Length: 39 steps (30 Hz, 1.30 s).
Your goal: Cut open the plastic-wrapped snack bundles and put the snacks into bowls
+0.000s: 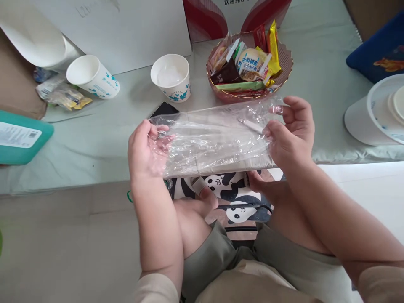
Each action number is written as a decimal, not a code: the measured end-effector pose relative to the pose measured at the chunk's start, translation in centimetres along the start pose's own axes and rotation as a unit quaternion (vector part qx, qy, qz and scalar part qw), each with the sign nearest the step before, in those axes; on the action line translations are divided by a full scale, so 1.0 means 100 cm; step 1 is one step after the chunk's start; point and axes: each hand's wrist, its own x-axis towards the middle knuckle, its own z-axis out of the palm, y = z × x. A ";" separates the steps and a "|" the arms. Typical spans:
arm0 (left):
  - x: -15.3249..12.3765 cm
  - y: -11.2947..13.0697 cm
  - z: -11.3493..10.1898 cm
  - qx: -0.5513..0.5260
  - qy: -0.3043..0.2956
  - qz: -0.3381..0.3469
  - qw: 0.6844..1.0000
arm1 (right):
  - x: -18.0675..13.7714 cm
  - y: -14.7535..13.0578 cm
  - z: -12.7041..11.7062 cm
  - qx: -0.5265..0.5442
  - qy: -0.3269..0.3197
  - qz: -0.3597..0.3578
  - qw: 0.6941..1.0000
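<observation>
A clear plastic bag [214, 145] stretches between my two hands, just over the front edge of the table. My left hand [145, 147] grips its left end, some fingers showing through the film. At the other end, my right hand [293, 134] has its thumb and fingers closed on the plastic. A thin white strip [252, 125] with a darker tip points left from my right thumb; whether it is inside the bag I cannot tell. Behind the bag's upper left corner lies a black phone-like slab [164, 110], partly covered.
Beyond the bag stand a paper cup [173, 78] with something whitish inside and a pink bowl [221, 94] of wrapped snacks. A second paper cup [93, 75] tilts beside crumpled wrappers [65, 94]. A green pack [22, 136] is left, a white tub [356, 115] right.
</observation>
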 end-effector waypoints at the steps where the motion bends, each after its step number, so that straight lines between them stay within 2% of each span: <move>1: 0.001 -0.003 0.000 0.010 0.008 0.011 1.000 | 0.000 0.003 -0.001 0.003 0.012 -0.003 1.000; 5: 0.007 -0.015 0.003 0.040 0.068 0.036 0.996 | 0.001 0.014 -0.005 0.002 0.057 -0.008 0.998; 7: 0.008 -0.018 0.005 0.038 0.078 0.025 0.996 | 0.002 0.021 -0.008 -0.009 0.066 -0.010 0.998; 9: 0.008 -0.018 0.005 0.045 0.028 -0.020 0.998 | 0.003 0.027 -0.011 -0.020 0.059 -0.009 0.998; 11: 0.006 -0.018 0.005 0.076 -0.058 -0.065 0.993 | 0.002 0.032 -0.013 -0.028 0.042 0.000 0.999; 13: 0.003 -0.017 0.005 0.113 -0.112 -0.068 0.985 | 0.001 0.035 -0.016 -0.035 0.030 0.014 0.999; 16: 0.000 -0.013 0.004 0.125 -0.099 -0.018 0.987 | 0.000 0.032 -0.020 -0.059 0.020 0.037 0.997; 19: -0.003 -0.004 0.002 0.086 -0.087 0.019 0.992 | 0.002 0.024 -0.027 -0.115 0.017 0.039 0.992; 21: -0.006 0.001 -0.002 0.051 -0.110 0.033 0.992 | 0.005 0.018 -0.031 -0.155 0.032 0.006 0.987; 23: -0.009 0.005 -0.005 0.027 -0.157 0.038 0.987 | 0.007 0.011 -0.031 -0.162 0.031 -0.049 0.985; 25: -0.011 0.004 -0.008 0.005 -0.224 0.034 0.974 | 0.006 0.004 -0.023 -0.132 -0.024 -0.099 0.986; 27: -0.013 0.001 -0.009 -0.023 -0.298 0.025 0.954 | 0.004 -0.004 -0.007 -0.106 -0.145 -0.119 0.977; 30: -0.015 -0.004 -0.005 -0.046 -0.361 0.015 0.931 | 0.002 -0.016 0.024 -0.108 -0.333 -0.083 0.933; 32: -0.014 -0.007 -0.004 -0.043 -0.360 0.014 0.932 | 0.003 -0.024 0.041 -0.114 -0.408 -0.012 0.906; 34: -0.008 -0.008 -0.006 -0.040 -0.332 0.026 0.942 | 0.005 -0.029 0.049 -0.107 -0.437 0.086 0.889; 36: 0.002 -0.011 -0.011 -0.046 -0.257 0.050 0.964 | 0.005 -0.031 0.051 -0.085 -0.414 0.167 0.891; 39: 0.013 -0.019 -0.013 -0.057 -0.124 0.028 0.990 | 0.002 -0.026 0.049 -0.031 -0.313 0.222 0.923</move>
